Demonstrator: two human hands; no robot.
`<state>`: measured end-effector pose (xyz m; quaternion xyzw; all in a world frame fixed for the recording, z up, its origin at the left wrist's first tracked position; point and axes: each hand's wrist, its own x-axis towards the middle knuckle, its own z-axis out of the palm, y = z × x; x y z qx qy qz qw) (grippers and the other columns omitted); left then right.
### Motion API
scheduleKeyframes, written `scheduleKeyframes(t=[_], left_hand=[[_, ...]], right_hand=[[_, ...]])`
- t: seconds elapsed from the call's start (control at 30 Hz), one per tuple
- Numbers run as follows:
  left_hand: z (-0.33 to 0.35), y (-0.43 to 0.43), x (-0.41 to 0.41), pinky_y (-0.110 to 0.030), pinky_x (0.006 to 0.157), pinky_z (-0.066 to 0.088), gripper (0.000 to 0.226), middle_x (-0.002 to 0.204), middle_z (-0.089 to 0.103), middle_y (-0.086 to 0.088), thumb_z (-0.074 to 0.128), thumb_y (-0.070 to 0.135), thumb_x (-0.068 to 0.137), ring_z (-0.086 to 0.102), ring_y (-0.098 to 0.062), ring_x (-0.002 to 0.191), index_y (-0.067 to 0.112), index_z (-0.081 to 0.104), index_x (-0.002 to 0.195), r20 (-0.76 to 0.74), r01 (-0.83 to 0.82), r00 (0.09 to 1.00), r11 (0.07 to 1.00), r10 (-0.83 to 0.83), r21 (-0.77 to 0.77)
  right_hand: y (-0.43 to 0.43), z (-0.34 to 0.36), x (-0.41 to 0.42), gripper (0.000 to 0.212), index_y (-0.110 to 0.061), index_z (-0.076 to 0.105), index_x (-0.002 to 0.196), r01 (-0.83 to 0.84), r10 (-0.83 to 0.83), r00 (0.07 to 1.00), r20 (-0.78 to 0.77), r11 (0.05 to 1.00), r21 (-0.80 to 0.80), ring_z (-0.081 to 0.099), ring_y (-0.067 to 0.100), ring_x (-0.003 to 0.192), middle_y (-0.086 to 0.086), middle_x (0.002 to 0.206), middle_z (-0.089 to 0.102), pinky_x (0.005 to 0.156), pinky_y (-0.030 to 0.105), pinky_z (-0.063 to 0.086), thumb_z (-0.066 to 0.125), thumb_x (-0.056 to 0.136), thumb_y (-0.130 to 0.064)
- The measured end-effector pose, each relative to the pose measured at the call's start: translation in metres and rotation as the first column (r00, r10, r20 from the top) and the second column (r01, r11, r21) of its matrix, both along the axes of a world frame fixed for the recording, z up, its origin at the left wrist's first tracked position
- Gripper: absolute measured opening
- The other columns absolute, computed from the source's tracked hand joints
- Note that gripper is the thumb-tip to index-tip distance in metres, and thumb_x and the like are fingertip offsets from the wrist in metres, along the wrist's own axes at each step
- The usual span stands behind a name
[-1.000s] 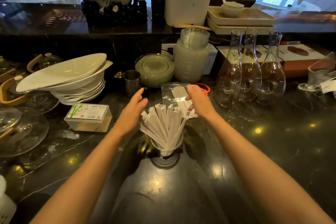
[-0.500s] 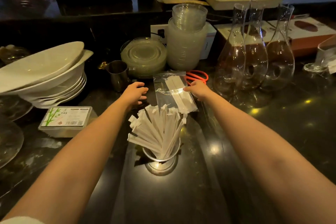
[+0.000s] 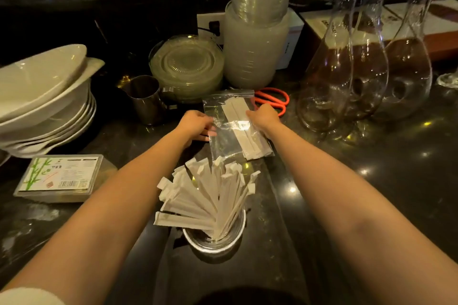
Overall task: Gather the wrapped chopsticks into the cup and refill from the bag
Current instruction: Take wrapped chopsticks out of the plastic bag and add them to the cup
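A clear glass cup (image 3: pixel 215 240) stands on the dark counter near me, with several paper-wrapped chopsticks (image 3: pixel 210 195) fanned out of it. Beyond it a clear plastic zip bag (image 3: pixel 228 136) lies on the counter with a few wrapped chopsticks (image 3: pixel 247 131) inside. My left hand (image 3: pixel 195 124) grips the bag's left edge. My right hand (image 3: pixel 265 119) holds its right side, fingers over the chopsticks inside.
Stacked white dishes (image 3: pixel 42 101) sit at the left, with a bamboo-printed toothpick box (image 3: pixel 59 176) in front. A steel jug (image 3: pixel 146 99), glass plates (image 3: pixel 188 67), plastic lids (image 3: pixel 255 39), orange scissors (image 3: pixel 272 99) and three glass decanters (image 3: pixel 361 64) crowd the back.
The view has closed in on the counter. My left hand moved right from beside the jug onto the bag's left edge. My right hand stays on the bag.
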<state>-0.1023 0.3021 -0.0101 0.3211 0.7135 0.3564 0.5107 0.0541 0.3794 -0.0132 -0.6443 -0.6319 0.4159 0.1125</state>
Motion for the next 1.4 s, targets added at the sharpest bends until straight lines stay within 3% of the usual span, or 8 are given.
scheduleKeyframes(t=[0.13, 0.3, 0.5, 0.63, 0.93, 1.07, 1.2, 1.4], left_hand=[[0.004, 0.004, 0.003, -0.020, 0.042, 0.050, 0.017, 0.067, 0.058, -0.008, 0.047, 0.006, 0.089, 0.059, -0.013, 0.052, 0.008, 0.053, 0.073, -0.111, 0.040, 0.993, 0.999, -0.035, 0.037], [0.026, -0.001, 0.005, -0.020, 0.050, 0.051, 0.019, 0.068, 0.058, -0.007, 0.047, 0.006, 0.089, 0.058, -0.014, 0.059, 0.010, 0.053, 0.072, -0.184, 0.102, 0.980, 0.988, -0.080, 0.117], [0.078, -0.020, 0.007, -0.015, 0.047, 0.050, 0.017, 0.071, 0.061, -0.005, 0.047, 0.009, 0.090, 0.061, -0.010, 0.058, 0.014, 0.053, 0.075, -0.169, 0.086, 0.985, 0.949, -0.036, 0.304], [0.118, -0.041, 0.009, -0.017, 0.056, 0.047, 0.013, 0.077, 0.063, -0.001, 0.048, 0.016, 0.089, 0.062, -0.009, 0.068, 0.020, 0.055, 0.079, -0.221, 0.089, 0.975, 0.881, 0.018, 0.464], [0.192, -0.108, 0.009, -0.018, 0.059, 0.048, 0.019, 0.081, 0.062, 0.005, 0.048, 0.018, 0.090, 0.063, -0.007, 0.071, 0.026, 0.053, 0.073, -0.096, -0.075, 0.969, 0.640, 0.229, 0.764], [0.204, -0.151, 0.009, -0.023, 0.061, 0.051, 0.022, 0.083, 0.065, 0.001, 0.043, 0.021, 0.092, 0.064, -0.012, 0.072, 0.027, 0.049, 0.072, 0.010, -0.152, 0.971, 0.586, 0.238, 0.796], [0.181, -0.205, 0.011, -0.020, 0.051, 0.053, 0.022, 0.070, 0.065, 0.002, 0.041, 0.022, 0.093, 0.065, -0.014, 0.064, 0.026, 0.048, 0.073, 0.108, -0.229, 0.968, 0.610, 0.228, 0.759], [0.113, -0.271, 0.012, -0.020, 0.049, 0.053, 0.024, 0.064, 0.071, 0.008, 0.038, 0.021, 0.094, 0.067, -0.007, 0.059, 0.024, 0.049, 0.073, 0.179, -0.345, 0.936, 0.692, 0.303, 0.634]], right_hand=[[-0.002, 0.001, -0.001, 0.024, -0.002, 0.056, 0.084, -0.008, 0.008, 0.999, 0.032, 1.000, 0.000, 0.049, 0.026, 0.078, 0.010, 0.081, 0.052, 0.067, 0.034, 0.038, 0.048, 0.089, -0.024], [-0.007, 0.015, 0.004, 0.038, -0.015, 0.038, 0.053, -0.036, 0.039, 0.999, -0.034, 0.995, 0.089, 0.038, 0.018, 0.057, 0.001, 0.057, 0.039, 0.049, 0.026, 0.026, 0.044, 0.091, -0.016], [-0.033, 0.057, 0.017, 0.032, -0.015, 0.035, 0.060, 0.069, 0.006, 0.964, -0.265, 0.959, 0.273, 0.036, 0.011, 0.058, -0.001, 0.061, 0.039, 0.059, 0.027, 0.034, 0.047, 0.090, -0.014], [-0.053, 0.098, 0.024, 0.024, -0.018, 0.040, 0.066, 0.094, 0.070, 0.924, -0.376, 0.912, 0.399, 0.047, 0.021, 0.073, -0.002, 0.067, 0.046, 0.069, 0.036, 0.040, 0.045, 0.089, -0.014], [-0.124, 0.186, 0.020, 0.011, -0.012, 0.046, 0.079, 0.120, 0.340, 0.769, -0.541, 0.755, 0.645, 0.042, 0.002, 0.064, -0.009, 0.070, 0.044, 0.059, 0.008, 0.036, 0.050, 0.089, -0.014], [-0.168, 0.200, 0.014, 0.023, -0.022, 0.043, 0.069, 0.071, 0.418, 0.620, -0.664, 0.813, 0.578, 0.046, -0.005, 0.058, -0.006, 0.068, 0.044, 0.058, 0.009, 0.040, 0.053, 0.088, -0.014], [-0.207, 0.184, 0.008, 0.027, -0.020, 0.040, 0.068, -0.054, 0.381, 0.486, -0.787, 0.911, 0.408, 0.063, 0.026, 0.086, 0.012, 0.078, 0.048, 0.072, 0.044, 0.047, 0.052, 0.086, -0.005], [-0.250, 0.138, 0.005, 0.023, -0.024, 0.044, 0.087, -0.225, 0.254, 0.414, -0.874, 0.959, 0.172, 0.068, 0.010, 0.081, 0.007, 0.098, 0.068, 0.071, 0.029, 0.056, 0.056, 0.084, -0.004]])
